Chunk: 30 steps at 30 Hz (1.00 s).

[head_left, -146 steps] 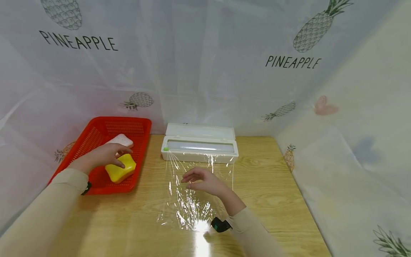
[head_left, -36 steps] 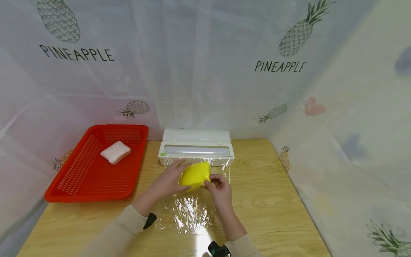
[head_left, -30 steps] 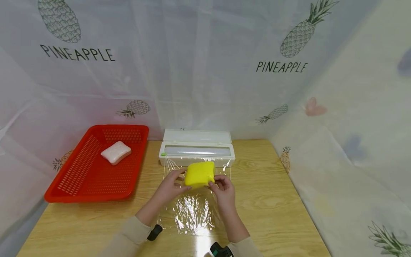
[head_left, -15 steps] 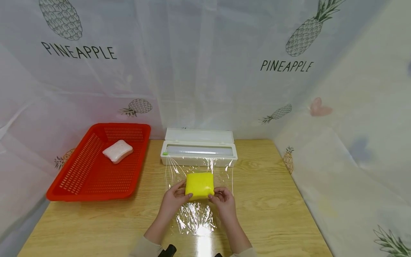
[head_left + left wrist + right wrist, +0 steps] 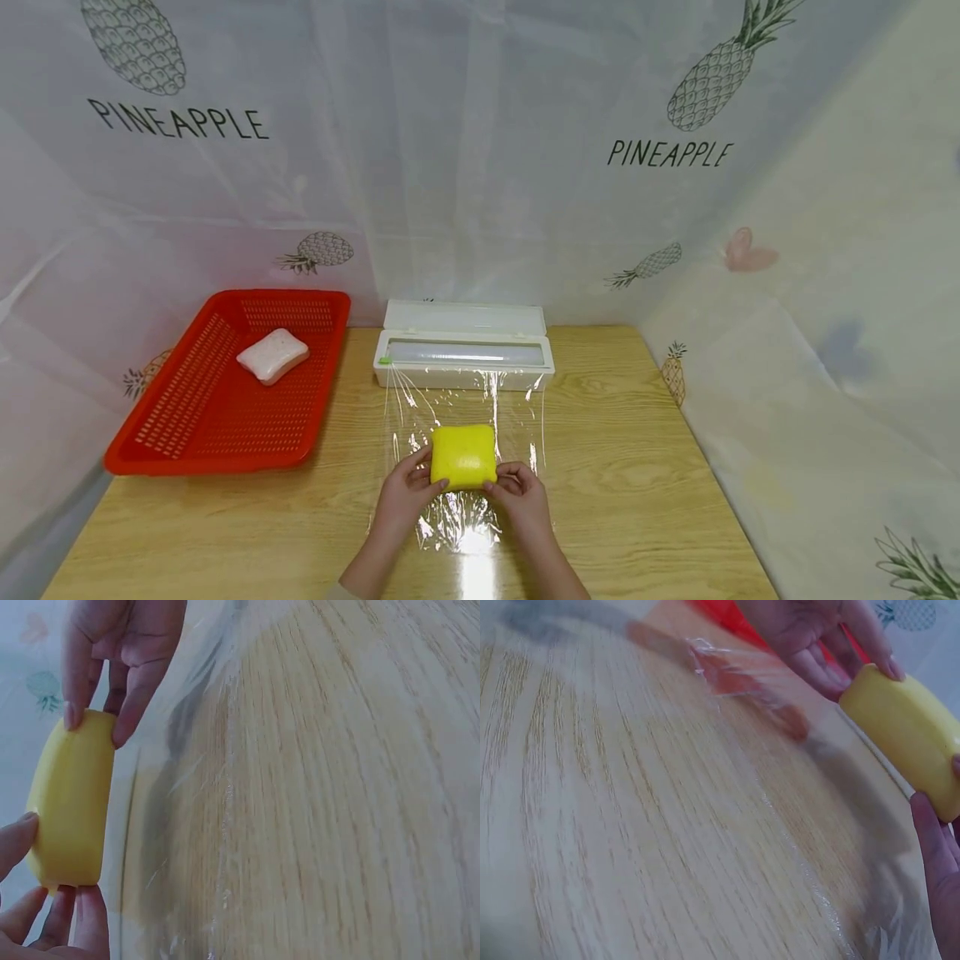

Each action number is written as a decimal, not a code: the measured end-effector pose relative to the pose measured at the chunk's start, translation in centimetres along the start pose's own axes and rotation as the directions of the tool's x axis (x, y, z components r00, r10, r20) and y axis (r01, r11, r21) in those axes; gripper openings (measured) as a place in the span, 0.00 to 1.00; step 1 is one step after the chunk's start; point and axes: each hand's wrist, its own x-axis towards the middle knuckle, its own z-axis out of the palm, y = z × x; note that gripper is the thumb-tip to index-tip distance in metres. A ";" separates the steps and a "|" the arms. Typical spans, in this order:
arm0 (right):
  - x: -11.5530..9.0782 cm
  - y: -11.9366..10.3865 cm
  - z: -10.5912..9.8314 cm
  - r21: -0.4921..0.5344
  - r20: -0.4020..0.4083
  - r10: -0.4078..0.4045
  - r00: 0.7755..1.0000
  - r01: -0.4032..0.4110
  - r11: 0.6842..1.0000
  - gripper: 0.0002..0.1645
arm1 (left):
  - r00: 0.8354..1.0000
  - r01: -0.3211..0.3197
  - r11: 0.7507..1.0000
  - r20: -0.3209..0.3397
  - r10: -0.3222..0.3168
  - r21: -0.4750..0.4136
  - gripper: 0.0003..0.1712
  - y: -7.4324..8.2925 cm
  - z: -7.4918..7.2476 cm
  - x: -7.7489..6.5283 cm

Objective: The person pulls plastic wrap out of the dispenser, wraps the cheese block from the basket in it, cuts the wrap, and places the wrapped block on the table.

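A smooth yellow pillow-shaped block (image 5: 463,457), its exact kind unclear, is held level just above a sheet of cling film (image 5: 517,417). My left hand (image 5: 405,496) pinches its left end, thumb on the near corner and fingers at the side and below. At the right end my right hand (image 5: 521,500) grips it the same way. Both wrist views show the yellow block (image 5: 73,799) between the two hands, with a shadow on the wood under it. The film runs toward me from an open white cling film dispenser (image 5: 463,377), its lid raised, a green slider at its left.
A red plastic basket (image 5: 217,462) stands on the left of the wooden table (image 5: 637,467), with a white pillow-shaped block (image 5: 273,356) inside. Behind the table and along its sides hangs a pineapple-printed curtain (image 5: 450,167).
My left hand has taken the yellow block out of the basket and brought it over the film. Both hands then gripped it, levelled it, and moved it nearer to me and lower.
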 end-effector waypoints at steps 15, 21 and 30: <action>0.4 1.0 -0.5 -0.106 -0.005 -0.006 1.000 0.006 0.994 0.19 | 1.000 -0.020 0.999 -0.008 0.020 0.034 0.36 -1.7 0.2 0.6; 0.4 0.6 -1.1 -0.197 0.023 -0.012 1.000 0.017 0.980 0.21 | 1.000 -0.007 1.000 0.014 0.007 0.009 0.30 -1.9 -0.4 0.4; 0.3 0.5 -2.1 -0.198 0.085 0.036 0.996 -0.019 0.980 0.21 | 1.000 -0.004 1.000 0.030 0.003 0.025 0.25 -1.7 -1.3 -0.4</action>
